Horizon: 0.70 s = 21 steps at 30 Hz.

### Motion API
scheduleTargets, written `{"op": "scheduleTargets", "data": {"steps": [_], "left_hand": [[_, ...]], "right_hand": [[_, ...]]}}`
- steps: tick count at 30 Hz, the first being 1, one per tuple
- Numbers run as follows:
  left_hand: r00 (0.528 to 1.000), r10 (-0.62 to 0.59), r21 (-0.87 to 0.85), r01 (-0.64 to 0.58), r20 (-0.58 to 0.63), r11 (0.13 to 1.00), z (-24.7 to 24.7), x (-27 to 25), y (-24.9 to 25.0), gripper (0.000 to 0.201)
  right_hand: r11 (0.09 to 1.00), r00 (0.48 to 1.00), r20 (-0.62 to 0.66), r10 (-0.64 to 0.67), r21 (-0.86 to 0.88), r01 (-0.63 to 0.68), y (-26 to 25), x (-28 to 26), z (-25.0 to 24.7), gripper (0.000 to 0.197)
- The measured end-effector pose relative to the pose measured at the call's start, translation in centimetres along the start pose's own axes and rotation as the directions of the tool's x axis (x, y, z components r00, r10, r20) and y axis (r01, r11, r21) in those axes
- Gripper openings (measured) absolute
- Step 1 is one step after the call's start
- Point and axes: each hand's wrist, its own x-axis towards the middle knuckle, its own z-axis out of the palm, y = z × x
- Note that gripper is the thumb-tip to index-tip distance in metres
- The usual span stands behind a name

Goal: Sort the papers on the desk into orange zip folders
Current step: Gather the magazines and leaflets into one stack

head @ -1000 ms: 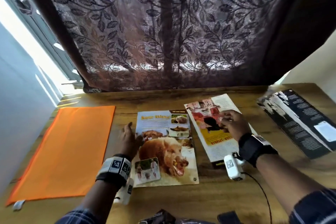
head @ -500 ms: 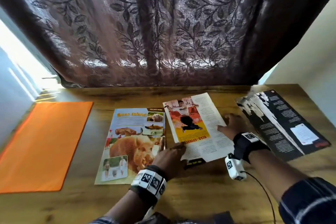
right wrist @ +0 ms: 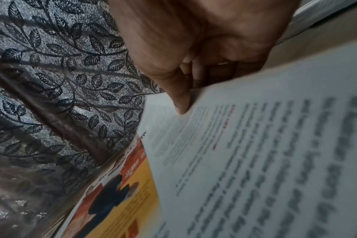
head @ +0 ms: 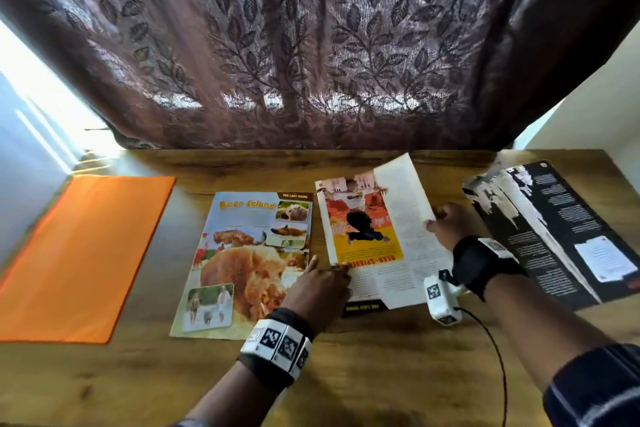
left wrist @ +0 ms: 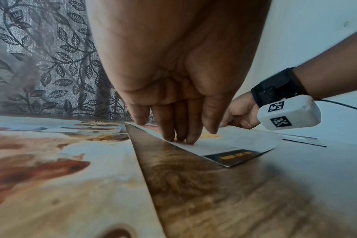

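Observation:
An orange zip folder [head: 86, 253] lies flat at the desk's left. Beside it is a bear-picture page [head: 249, 253], then a red-and-yellow page with white text [head: 367, 236] in the middle. My left hand [head: 334, 269] presses straight fingers [left wrist: 181, 136] on that page's near left edge. My right hand [head: 433, 222] pinches the page's right edge [right wrist: 214, 103] between thumb and fingers, and the white text side curls up off the desk. A sheet with a black strip [head: 363, 307] shows from under it.
A black magazine [head: 554, 229] lies open at the right, close to my right wrist. A dark leaf-patterned curtain [head: 311, 45] hangs behind the desk's back edge. Bare wood [head: 381, 374] runs along the near side, crossed by a wrist camera cable [head: 498, 357].
My left hand left the bear page and now presses the middle page's near left edge. My right hand slid to that page's right edge, pinched it and lifted it.

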Motion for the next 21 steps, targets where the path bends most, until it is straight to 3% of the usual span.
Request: {"op": "scheduleTargets", "data": {"steps": [5,9,12,15,19,21], "left_hand": [[0.997,-0.071,-0.21,0.073,0.014,0.975,-0.6,-0.1,-0.3,0.041],[0.974,-0.184,-0.396,0.117,-0.134,0.911,-0.8,0.5,-0.5,0.073],[0.931,-0.319,-0.54,0.18,-0.177,0.823,-1.4,1.2,-1.0,0.081],[0.904,-0.393,-0.631,0.206,-0.17,0.748,-1.4,1.8,-1.8,0.073],[0.87,-0.461,-0.833,0.12,-0.174,0.541,-0.6,2.7,-3.1,0.038],[0.85,-0.506,-0.891,0.111,-0.144,0.441,-0.2,3.3,-3.9,0.032]], "right_hand": [[0.993,1.0,0.022,-0.005,0.117,0.002,0.2,-2.7,-2.3,0.021],[0.977,1.0,-0.006,0.003,0.211,-0.001,2.3,-2.6,-3.3,0.014],[0.942,1.0,0.023,0.009,0.336,-0.016,3.6,-2.8,-3.7,0.018],[0.891,0.999,0.055,0.003,0.453,-0.028,3.9,-3.2,-3.7,0.018],[0.873,0.994,0.108,-0.021,0.487,-0.034,3.1,-4.5,-3.6,0.015],[0.865,0.992,0.123,-0.034,0.502,-0.033,2.8,-4.9,-3.7,0.012]]}}
